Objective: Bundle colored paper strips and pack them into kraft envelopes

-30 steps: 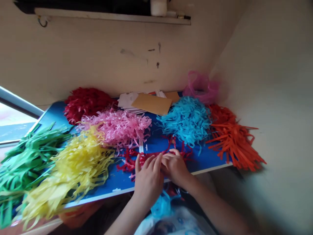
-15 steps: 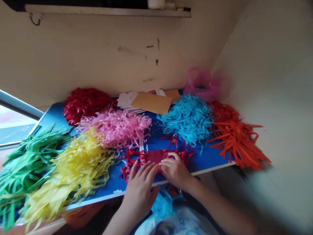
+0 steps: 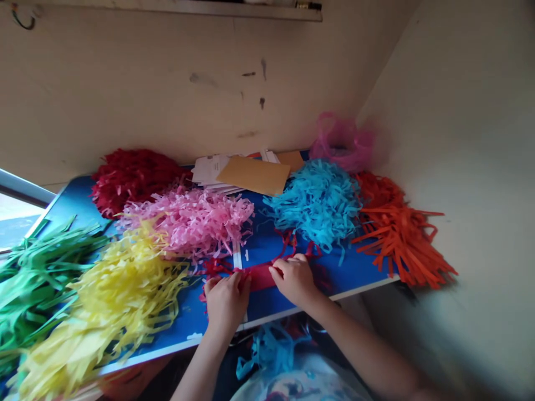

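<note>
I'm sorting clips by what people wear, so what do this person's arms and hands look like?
The left hand and right hand are bare: no gloves, rings or watch show. The forearms are bare too, with no sleeves in view. A pale cloth with coloured print, perhaps clothing, shows between them.

This looks like the corner of a modest room, probably in a home, serving as a paper-craft spot. Two plain walls meet at the right; the far wall (image 3: 146, 83) is smudged and carries a narrow shelf (image 3: 188, 8). Below it, a blue surface (image 3: 259, 235) holds fringed heaps in several colours, such as the yellow heap (image 3: 121, 284) and the orange heap (image 3: 403, 239), plus a brown paper piece (image 3: 254, 174) and a pink plastic bag (image 3: 355, 155).
</note>
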### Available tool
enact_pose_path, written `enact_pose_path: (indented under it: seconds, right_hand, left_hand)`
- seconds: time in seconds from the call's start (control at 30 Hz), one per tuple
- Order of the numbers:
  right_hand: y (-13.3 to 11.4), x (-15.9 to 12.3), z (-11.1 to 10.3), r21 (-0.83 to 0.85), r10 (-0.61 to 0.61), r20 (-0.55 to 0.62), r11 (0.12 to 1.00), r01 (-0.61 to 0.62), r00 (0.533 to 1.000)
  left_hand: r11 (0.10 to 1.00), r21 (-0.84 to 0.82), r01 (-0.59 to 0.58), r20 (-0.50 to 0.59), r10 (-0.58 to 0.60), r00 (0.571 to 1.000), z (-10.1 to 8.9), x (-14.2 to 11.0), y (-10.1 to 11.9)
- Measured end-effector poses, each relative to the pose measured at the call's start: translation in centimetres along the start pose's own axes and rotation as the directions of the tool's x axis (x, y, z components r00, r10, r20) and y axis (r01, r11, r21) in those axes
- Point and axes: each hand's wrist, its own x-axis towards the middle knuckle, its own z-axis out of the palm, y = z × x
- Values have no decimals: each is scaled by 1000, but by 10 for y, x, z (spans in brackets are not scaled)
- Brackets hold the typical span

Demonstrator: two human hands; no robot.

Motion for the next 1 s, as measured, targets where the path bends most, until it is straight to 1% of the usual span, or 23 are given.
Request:
enact_pose_path:
  seconds: [0.1,0.2,0.33,0.53,0.67,0.7,0.73,0.77,0.8,0.83,0.87,0.93,0.97,1.0]
  right_hand:
    - [-2,5,3,-35,-5,-2,999,5,1000]
    - [-2,7,6,-50,-20,6,999,20,1000]
    - [-1,6,8,-50,-23,12,998,24,1000]
    - [2,3,11,-38,-21,4,999,21,1000]
    - [1,4,12,-28,-14,3,1000,14,1000]
    - [0,4,10,-25,-7,1,1000,7,1000]
    - [-2,5,8,-28,4,-6,1000,-4,1000]
    - [-4,5,5,-43,17,-20,999,-18,1000]
    - [-6,6,3,-70,23,-41,997,-26,999]
    - [-8,6,0,-102,10,-57,995,-15,998]
    - [-9,5,-3,-130,-33,-56,991,25,998]
    - [-9,3,-6,-122,-189,7,974,189,982]
    - [-8,1,-8,-77,-275,52,957,279,960]
    - [-6,-1,-9,-19,-351,95,935,354,932]
  left_hand:
    - [999,33,25,30,-26,999,1,4,3]
    - [999,40,38,66,-40,997,1,6,2]
    - [998,35,49,115,-53,992,0,6,-1]
    - [998,50,49,160,-56,986,0,10,-3]
    - [997,65,33,170,-43,985,1,8,-3]
    - [997,73,36,150,-47,988,1,7,-3]
    - [996,82,35,106,-44,993,0,7,-3]
    - [996,91,17,46,-22,999,-1,7,-3]
    - [995,98,-32,-6,33,999,-3,7,-4]
    - [988,102,-115,-34,119,992,-5,8,-4]
    - [970,99,-220,-27,224,974,-7,9,-5]
    - [907,63,-415,72,411,909,-12,12,-7]
    - [879,39,-476,129,468,874,-15,12,-8]
    - [861,22,-508,169,498,851,-18,12,-10]
